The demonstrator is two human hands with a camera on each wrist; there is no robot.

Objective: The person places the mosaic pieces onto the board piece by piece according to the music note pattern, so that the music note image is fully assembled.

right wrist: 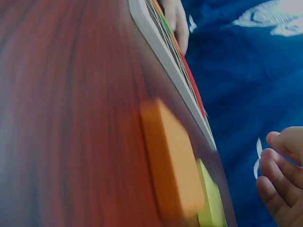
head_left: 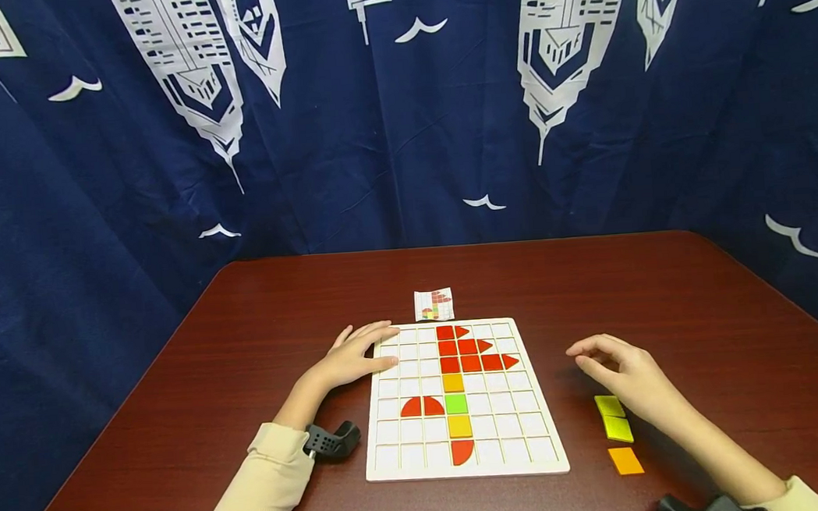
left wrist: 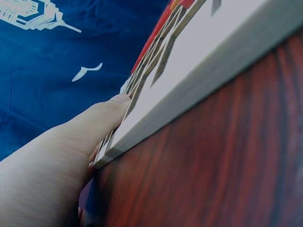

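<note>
A white grid board [head_left: 399, 432] lies on the table. Its cells hold red squares [head_left: 470, 363], red triangles, a green square [head_left: 455, 403], orange squares [head_left: 453, 382] and red quarter-round pieces [head_left: 411, 407]. My left hand [head_left: 355, 356] rests on the board's far left corner, thumb and fingers extended; in the left wrist view the thumb [left wrist: 106, 113] lies over the edge. To the right of the board, my right hand [head_left: 623, 371] hovers with loosely bent fingers and nothing in them. Beside and below it lie two yellow-green tiles [head_left: 610, 406] and an orange tile [head_left: 626, 461].
A small printed card [head_left: 434, 305] with a coloured pattern stands or lies just behind the board. The brown table [head_left: 299, 293] ends at a blue curtain [head_left: 345, 134] with white prints. A black wrist device [head_left: 332, 441] sits on the left wrist, near the board's left edge.
</note>
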